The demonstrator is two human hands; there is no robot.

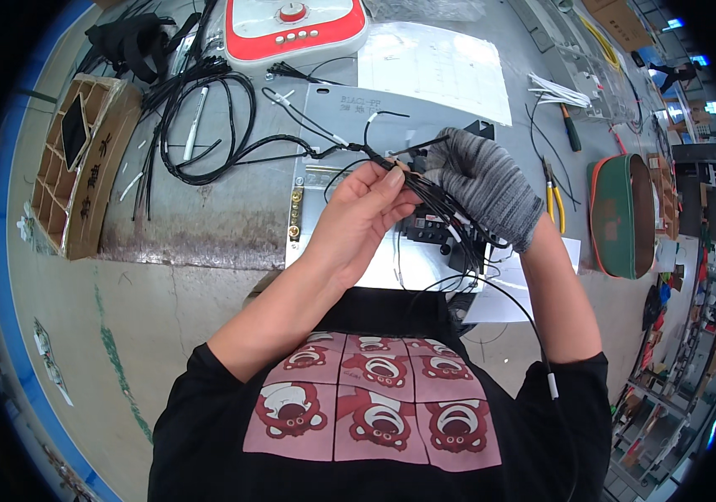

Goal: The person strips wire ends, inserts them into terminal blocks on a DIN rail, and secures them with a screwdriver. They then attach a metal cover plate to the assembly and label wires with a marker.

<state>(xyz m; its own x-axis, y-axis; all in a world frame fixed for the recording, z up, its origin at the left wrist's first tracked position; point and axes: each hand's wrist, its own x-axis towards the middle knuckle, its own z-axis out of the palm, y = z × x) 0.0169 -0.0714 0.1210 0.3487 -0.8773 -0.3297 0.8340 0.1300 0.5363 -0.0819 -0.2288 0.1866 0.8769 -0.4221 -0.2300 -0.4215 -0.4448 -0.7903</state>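
Bench: grey and worn along its near edge (224, 188), set in a cluttered workshop; clock directions run from the hands, twelve being away from the wearer.
Black wire bundle: at the centre (444, 201), above the metal plate (446, 115), its strands fanning toward four o'clock, with the black coil (251, 109) at ten.
Left hand: bare (358, 213), reaching in from seven o'clock, fingers closed in a pinch of thumb and forefinger on the bundle.
Right hand: in a grey knit glove (488, 180), just beside the left at about three, fingers curled against the bundle; whether they grip a strand cannot be told.
Good handling: the pinch looks best kept close to where strands branch, wires lying parallel rather than crossed, with light, even tension so none is kinked.
Around: yellow-handled pliers (556, 205) and a green bin (607, 213) at three, white ties (560, 90) at two, red-and-white device (291, 50) at eleven.
Writing: dark characters mark the plate's far edge and the side of the compartmented box (105, 163) at nine; print on the paper sheet (433, 79) at twelve is too faint to read, as is any on the white wire sleeve (553, 385) at five.
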